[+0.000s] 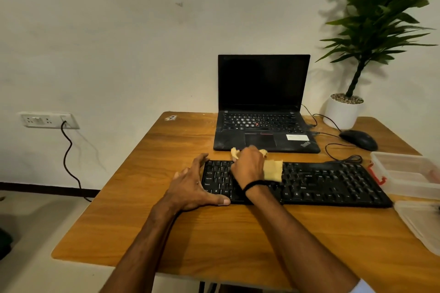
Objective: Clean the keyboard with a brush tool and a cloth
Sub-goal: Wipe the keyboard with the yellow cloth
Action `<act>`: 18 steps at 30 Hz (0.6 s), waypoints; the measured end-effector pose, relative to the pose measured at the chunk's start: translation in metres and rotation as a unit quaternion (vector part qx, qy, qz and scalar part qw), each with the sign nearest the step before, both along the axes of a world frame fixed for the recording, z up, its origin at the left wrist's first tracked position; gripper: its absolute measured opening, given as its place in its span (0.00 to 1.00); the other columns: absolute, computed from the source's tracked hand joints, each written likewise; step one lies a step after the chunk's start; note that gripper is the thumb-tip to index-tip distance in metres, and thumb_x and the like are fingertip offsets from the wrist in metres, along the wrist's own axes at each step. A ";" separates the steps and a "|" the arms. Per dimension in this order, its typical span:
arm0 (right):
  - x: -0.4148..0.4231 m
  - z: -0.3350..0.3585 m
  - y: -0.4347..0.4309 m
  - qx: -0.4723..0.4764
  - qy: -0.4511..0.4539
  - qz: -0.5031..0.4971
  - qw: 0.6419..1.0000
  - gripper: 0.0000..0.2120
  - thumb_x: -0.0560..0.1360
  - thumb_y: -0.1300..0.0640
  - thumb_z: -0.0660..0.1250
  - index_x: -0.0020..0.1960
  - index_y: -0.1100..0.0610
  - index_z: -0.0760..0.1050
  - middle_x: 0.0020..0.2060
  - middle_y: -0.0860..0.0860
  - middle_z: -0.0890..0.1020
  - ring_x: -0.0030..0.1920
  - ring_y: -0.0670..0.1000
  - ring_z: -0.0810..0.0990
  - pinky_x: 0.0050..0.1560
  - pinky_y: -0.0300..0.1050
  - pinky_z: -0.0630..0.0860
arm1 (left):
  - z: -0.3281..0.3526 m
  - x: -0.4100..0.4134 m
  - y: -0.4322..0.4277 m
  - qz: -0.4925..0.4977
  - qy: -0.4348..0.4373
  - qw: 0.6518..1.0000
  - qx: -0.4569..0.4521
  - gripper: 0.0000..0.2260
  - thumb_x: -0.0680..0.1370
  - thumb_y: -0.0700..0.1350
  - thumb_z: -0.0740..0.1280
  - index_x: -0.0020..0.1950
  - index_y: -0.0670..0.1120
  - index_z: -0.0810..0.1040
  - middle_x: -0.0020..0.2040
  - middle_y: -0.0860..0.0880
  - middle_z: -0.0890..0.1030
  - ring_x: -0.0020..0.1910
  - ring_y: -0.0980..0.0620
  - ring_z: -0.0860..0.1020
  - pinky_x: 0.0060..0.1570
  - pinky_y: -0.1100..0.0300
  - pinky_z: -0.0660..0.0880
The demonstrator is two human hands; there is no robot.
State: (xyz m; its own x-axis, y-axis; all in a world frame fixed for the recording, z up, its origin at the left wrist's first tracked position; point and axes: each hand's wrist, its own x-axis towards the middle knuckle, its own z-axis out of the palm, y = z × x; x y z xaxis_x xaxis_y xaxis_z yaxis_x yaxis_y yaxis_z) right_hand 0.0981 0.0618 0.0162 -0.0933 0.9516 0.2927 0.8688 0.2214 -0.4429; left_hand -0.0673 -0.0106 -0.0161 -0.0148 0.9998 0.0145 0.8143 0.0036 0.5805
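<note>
Yellow cloth [273, 170] is bunched in the right hand [247, 165]. The fingers curl round it, so a flat flap sticks out to the right and a crumpled end shows beyond the knuckles. That hand rests on the left-centre keys of the black keyboard [333, 183]. The keyboard lies across the wooden table [214, 233], just in front of the laptop [264, 107]. The left hand [192, 185] holds nothing. Its fingers are spread over the keyboard's left end, with the thumb along the near edge and the fingertips at the far corner, bracing it.

The step in hand looks like the cloth wipe. To do it well, I judge the strokes should run along the rows toward the right end. Pressure should be light and even, so no key is jammed down or caught at its edge. The flat flap should meet the key tops, not the bunched part.

The bracing hand matters, since the keyboard could slide on the smooth wood toward the laptop. It will have to shift before the leftmost keys beneath it can be wiped.

A clear plastic box [404, 171] and its lid [419, 223] sit just beside the right end. A thin black cable [354, 158] is bunched just behind the far edge. Long strokes should stop short of all three. No brush shows in this view.
</note>
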 end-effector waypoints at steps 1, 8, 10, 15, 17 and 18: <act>-0.004 0.001 0.002 -0.003 0.024 0.013 1.000 0.10 0.75 0.57 0.71 0.53 0.61 0.82 0.55 0.57 0.78 0.55 0.54 0.77 0.58 0.48 0.75 | -0.001 0.000 -0.001 0.002 -0.003 1.000 0.001 0.67 0.50 0.84 0.70 0.81 0.62 0.44 0.80 0.54 0.66 0.76 0.49 0.67 0.75 0.46 0.58; -0.009 -0.009 0.001 -0.001 0.011 0.193 0.981 0.12 0.75 0.60 0.70 0.59 0.57 0.82 0.53 0.56 0.79 0.55 0.55 0.77 0.55 0.45 0.75 | 0.001 0.003 -0.002 0.010 -0.008 1.000 0.000 0.67 0.52 0.82 0.72 0.81 0.61 0.43 0.80 0.53 0.66 0.76 0.48 0.67 0.76 0.44 0.58; -0.009 -0.010 0.010 0.016 0.018 0.156 0.987 0.13 0.75 0.63 0.69 0.59 0.58 0.82 0.54 0.55 0.78 0.56 0.54 0.77 0.57 0.45 0.76 | 0.002 0.003 -0.002 0.013 -0.002 1.000 -0.004 0.68 0.52 0.82 0.72 0.82 0.60 0.43 0.80 0.53 0.65 0.76 0.48 0.67 0.76 0.44 0.58; -0.006 -0.015 -0.006 -0.011 0.037 0.247 0.968 0.10 0.74 0.59 0.72 0.54 0.60 0.83 0.48 0.50 0.78 0.52 0.50 0.77 0.50 0.39 0.73 | 0.001 0.002 -0.004 0.014 -0.010 1.000 -0.005 0.69 0.49 0.84 0.70 0.81 0.61 0.42 0.80 0.52 0.65 0.77 0.47 0.67 0.76 0.44 0.59; 0.016 -0.014 -0.005 -0.033 0.033 0.279 0.959 0.10 0.75 0.58 0.72 0.56 0.58 0.83 0.48 0.47 0.78 0.51 0.47 0.75 0.51 0.35 0.72 | 0.001 0.003 -0.003 0.012 -0.008 1.000 -0.005 0.69 0.49 0.84 0.70 0.81 0.61 0.43 0.81 0.53 0.64 0.77 0.47 0.66 0.76 0.44 0.58; 0.024 -0.013 -0.001 -0.031 0.040 0.260 0.964 0.10 0.76 0.59 0.72 0.57 0.57 0.83 0.49 0.48 0.79 0.51 0.47 0.76 0.53 0.36 0.73 | 0.002 0.003 -0.002 0.013 -0.004 1.000 -0.004 0.69 0.49 0.84 0.70 0.81 0.61 0.43 0.81 0.53 0.64 0.77 0.47 0.66 0.76 0.43 0.58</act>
